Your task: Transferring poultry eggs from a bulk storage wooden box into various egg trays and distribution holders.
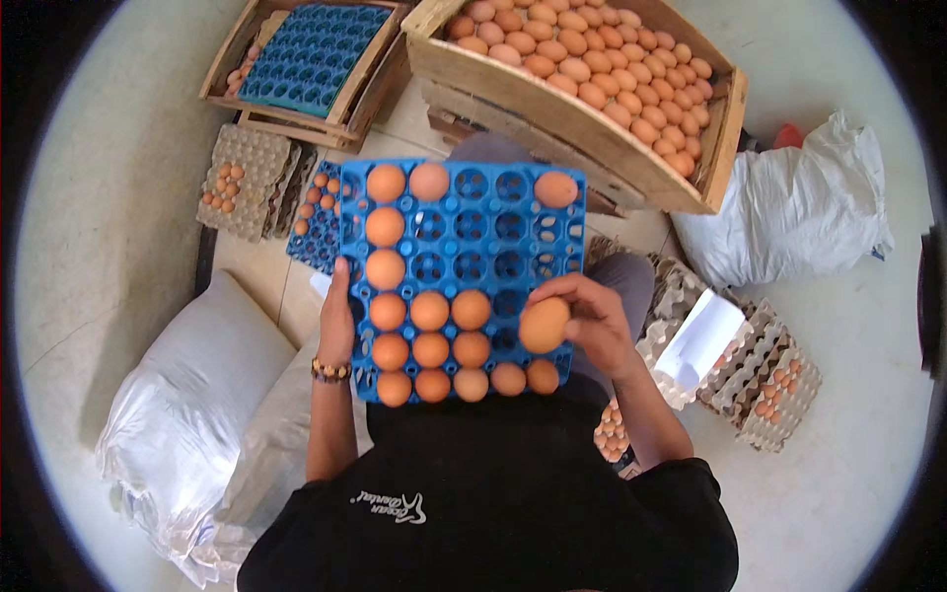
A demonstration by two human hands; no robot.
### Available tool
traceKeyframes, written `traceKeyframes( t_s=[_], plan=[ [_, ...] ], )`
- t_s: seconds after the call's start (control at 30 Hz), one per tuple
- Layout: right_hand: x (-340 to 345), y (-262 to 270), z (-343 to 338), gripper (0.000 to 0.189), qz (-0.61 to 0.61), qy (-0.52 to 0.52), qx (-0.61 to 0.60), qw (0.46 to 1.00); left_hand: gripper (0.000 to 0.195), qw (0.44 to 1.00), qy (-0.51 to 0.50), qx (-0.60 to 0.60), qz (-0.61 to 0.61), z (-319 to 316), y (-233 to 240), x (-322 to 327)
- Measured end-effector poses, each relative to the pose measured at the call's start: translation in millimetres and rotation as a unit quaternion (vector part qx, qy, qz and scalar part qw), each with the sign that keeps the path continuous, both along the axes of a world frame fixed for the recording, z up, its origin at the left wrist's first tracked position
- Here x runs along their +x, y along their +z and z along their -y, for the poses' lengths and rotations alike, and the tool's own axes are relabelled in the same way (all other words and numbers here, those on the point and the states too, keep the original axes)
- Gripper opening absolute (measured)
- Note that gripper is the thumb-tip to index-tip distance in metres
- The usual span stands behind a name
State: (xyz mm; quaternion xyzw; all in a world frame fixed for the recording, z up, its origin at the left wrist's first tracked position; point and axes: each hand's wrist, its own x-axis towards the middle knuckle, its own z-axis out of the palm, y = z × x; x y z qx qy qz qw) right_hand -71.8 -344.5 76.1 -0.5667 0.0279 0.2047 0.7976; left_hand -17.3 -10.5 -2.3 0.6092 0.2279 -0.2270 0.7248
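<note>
In front of my torso is a blue plastic egg tray [470,248], its left edge gripped by my left hand [338,318]. My right hand [595,322] pinches a brown egg [545,325] between thumb and fingers, over the tray's right side. Brown eggs fill the tray's near row [471,385] and stand along its left column [385,227]. Two short rows of eggs [430,311] lie just beyond the near row. At the far right corner sits a lone egg [556,190]. Several cups in the middle and right hold nothing.
A wooden crate [562,96] full of brown eggs stands ahead. Farther left, another crate [214,81] carries blue trays [314,59]. Cardboard egg trays are stacked left [248,177] and right [784,407], some holding eggs. White sacks lie left [192,362] and right [784,207].
</note>
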Motion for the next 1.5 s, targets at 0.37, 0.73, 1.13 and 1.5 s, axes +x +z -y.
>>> traceKeyframes(
  t_s=[0.37,0.73,1.13,1.5],
  plan=[
    [324,-47,86,0.030,0.185,-0.277,-0.096,0.938,0.058,0.999,-0.001,0.045,-0.025,-11,-20,-10],
    [503,-139,90,0.041,0.316,-0.299,-0.557,0.707,0.058,0.992,0.019,0.085,-0.092,-18,-29,-19],
    [522,-114,79,0.029,0.160,-0.135,-0.756,0.621,0.054,0.989,0.009,0.095,-0.113,-15,-14,-12],
    [521,-112,85,0.040,0.196,-0.002,-0.770,0.607,0.053,0.995,0.025,0.070,-0.073,-12,-8,-15]
  ],
)
